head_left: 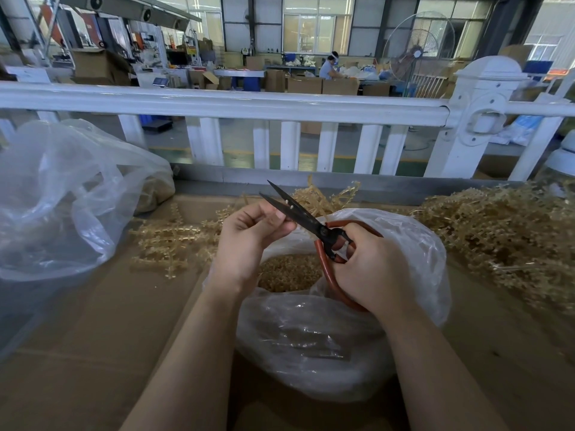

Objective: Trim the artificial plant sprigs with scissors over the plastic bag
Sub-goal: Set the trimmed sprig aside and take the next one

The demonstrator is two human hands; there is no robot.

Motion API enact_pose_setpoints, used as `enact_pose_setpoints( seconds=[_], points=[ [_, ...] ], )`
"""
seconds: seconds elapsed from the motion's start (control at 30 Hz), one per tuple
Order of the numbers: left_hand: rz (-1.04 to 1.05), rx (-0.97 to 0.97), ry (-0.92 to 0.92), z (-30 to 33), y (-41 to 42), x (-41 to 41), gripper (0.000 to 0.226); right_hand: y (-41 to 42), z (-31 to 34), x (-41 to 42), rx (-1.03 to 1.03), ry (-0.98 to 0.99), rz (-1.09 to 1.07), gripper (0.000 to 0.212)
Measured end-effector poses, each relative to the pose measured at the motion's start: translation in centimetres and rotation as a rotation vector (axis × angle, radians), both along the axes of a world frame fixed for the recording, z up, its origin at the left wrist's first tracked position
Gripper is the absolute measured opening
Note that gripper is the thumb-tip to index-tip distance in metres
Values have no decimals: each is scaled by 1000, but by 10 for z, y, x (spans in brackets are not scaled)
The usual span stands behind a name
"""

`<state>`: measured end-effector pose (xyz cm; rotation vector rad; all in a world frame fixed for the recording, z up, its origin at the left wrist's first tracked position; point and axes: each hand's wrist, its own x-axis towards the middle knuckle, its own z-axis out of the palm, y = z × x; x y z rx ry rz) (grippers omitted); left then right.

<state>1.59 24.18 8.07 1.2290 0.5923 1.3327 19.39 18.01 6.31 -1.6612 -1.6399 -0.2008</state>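
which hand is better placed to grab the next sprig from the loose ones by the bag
Left, probably. The left hand pinches only a tiny piece at the blades and sits nearest the loose sprigs, while the right hand grips the scissors.

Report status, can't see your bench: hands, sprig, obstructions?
Right hand grips scissors, blades open. Left hand pinches tiny sprig piece at the blades. Bag open below. Nothing blocking.

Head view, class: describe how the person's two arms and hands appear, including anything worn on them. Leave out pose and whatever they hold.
Both forearms are bare from the bottom edge of the picture up to the wrists; no sleeve shows. The left hand and the right hand wear no gloves. No ring, watch, bracelet or bandage is visible on either. The fingernails that show on the left hand are short and unpainted.
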Motion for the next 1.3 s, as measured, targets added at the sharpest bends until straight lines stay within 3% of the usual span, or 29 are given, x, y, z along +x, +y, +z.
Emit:
enact_pose_setpoints(
  seconds=[0.13,0.4,0.6,0.77,1.3],
  points=[
    [-18,-16,-20,3,-2,1,28,0,-1,0,21,2,7,33],
    [-3,6,-41,6,-5,2,27,0,-3,1,53,7,5,35],
    [62,77,23,6,-7,3,10,-1,0,1,47,2,13,32],
    [93,118,77,6,-8,5,19,-1,0,1,51,10,23,33],
    [63,119,42,1,-3,4,13,3,-3,-1,77,39,50,44]
  ],
)
